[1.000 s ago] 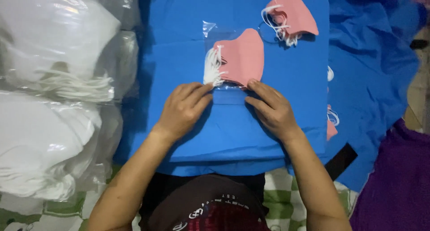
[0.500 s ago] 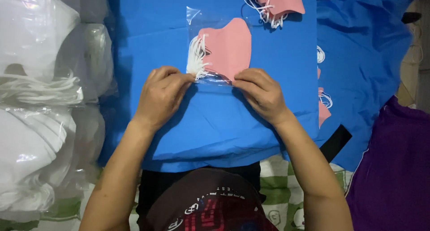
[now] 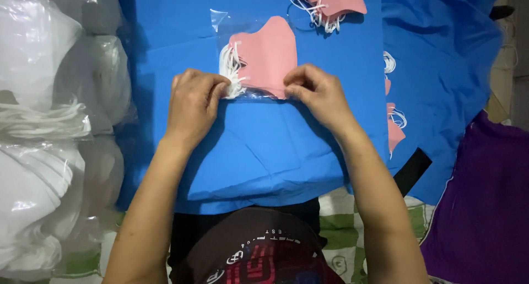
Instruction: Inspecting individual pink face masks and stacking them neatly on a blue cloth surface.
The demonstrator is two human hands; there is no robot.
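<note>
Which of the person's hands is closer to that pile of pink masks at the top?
The right hand. It pinches the near edge of the clear bag almost straight below the pile of pink masks, while the left hand grips the bag's other corner, further left.

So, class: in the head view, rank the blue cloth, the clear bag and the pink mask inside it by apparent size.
1. blue cloth, largest by far.
2. clear bag, pinched by the left hand and right hand.
3. pink mask, smallest; it fits inside the bag.
</note>
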